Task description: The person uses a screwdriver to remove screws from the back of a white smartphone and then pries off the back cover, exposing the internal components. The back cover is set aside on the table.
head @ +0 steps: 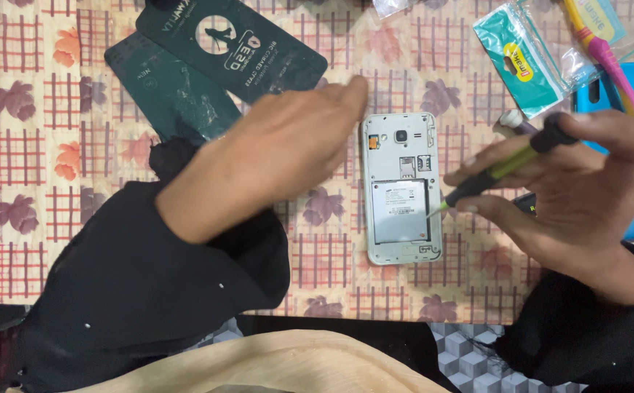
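A white phone (401, 188) lies face down on the patterned tablecloth (33, 145), its back cover off and the grey battery (401, 211) showing in its bay. The right hand (586, 196) pinches a green-and-black screwdriver (510, 166) between thumb and fingertips, its tip resting at the battery's right edge, about halfway down. The left hand (273, 156) hovers over the phone's left side with fingers pressed together and stretched flat (it looks just clear of the frame, though motion blur makes contact hard to judge). To do this well, the tip should stay shallow against the battery's edge and work as a gentle lever, never a stab, while the left hand steadies the frame. Two dark green packets (208, 65) lie well apart at the upper left.
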